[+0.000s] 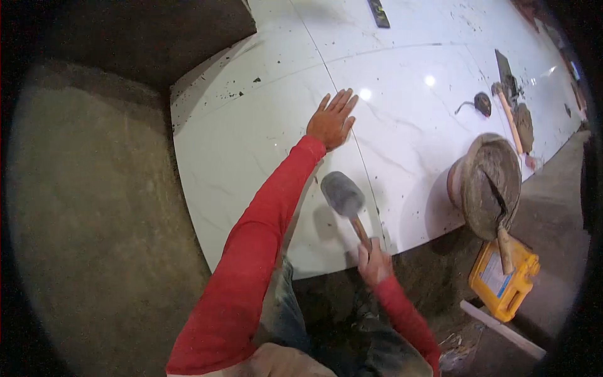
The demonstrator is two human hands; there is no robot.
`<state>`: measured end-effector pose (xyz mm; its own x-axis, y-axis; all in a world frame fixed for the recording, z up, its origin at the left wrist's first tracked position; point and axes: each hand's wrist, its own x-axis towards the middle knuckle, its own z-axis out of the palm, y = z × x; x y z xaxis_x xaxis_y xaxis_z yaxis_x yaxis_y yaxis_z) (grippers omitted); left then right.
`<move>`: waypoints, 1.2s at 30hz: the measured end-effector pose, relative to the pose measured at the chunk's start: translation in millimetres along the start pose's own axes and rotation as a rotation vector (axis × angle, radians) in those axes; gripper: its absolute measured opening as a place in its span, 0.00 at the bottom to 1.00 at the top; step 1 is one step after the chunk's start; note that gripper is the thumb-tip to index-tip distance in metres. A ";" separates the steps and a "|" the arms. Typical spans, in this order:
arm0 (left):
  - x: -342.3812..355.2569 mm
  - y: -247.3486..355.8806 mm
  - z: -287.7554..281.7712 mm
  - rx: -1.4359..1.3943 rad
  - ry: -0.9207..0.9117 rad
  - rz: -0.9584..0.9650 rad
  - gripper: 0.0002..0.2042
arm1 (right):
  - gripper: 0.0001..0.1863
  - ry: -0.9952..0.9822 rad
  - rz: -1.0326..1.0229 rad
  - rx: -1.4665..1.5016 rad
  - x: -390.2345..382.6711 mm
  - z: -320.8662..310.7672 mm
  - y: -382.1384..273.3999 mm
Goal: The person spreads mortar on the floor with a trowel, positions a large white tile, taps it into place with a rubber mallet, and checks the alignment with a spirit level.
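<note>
Rubber mallet [344,196] with a grey head and a wooden handle sits in the right hand [374,262]. That hand is closed tight around the low end of the handle, close to the person's knees. The grey head is up over the near edge of a big white tile [251,144], and its shadow falls on the tile right below it.

Both arms wear red sleeves. The left arm reaches out farther. The left hand [331,119] lies flat and wide open on the white tile, fingers spread, right by the thin line where two tiles meet. It holds nothing.

On the left is bare grey ground [94,207], rough and dull.

On the right, a round bucket [487,185] full of grey cement stands at the tile's edge, with a trowel [502,242] poking out of it. Just below the bucket, on the ground, is a yellow jug [505,276]. A white strip [502,330] lies near the jug.

Farther back on the tiles lie a hammer [507,113] with a wooden handle and a small dark round thing with a tail [480,103]. Far at the top is a dark long tool [378,12]; I cannot tell what kind.
</note>
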<state>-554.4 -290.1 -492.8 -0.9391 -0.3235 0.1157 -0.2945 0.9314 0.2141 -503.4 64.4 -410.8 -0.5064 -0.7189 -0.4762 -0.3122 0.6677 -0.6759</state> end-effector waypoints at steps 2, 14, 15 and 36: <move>6.5 -3.4 1.1 0.004 0.024 -0.015 0.28 | 0.16 0.063 -0.086 0.120 -9.3 2.9 4.1; 20.5 -33.0 7.7 -0.123 0.098 0.118 0.29 | 0.14 0.117 0.000 -0.131 13.5 12.6 25.5; 21.2 -33.6 8.4 -0.047 0.140 -0.001 0.30 | 0.16 0.146 -0.019 -0.084 12.5 11.2 17.0; 46.4 -82.3 7.1 -0.067 0.324 -0.133 0.33 | 0.13 0.405 -0.365 0.250 50.1 13.0 -14.5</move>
<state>-575.0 -380.6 -511.9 -0.7850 -0.4874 0.3823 -0.3881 0.8680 0.3098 -513.8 16.2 -432.2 -0.6834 -0.7294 0.0309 -0.3500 0.2901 -0.8907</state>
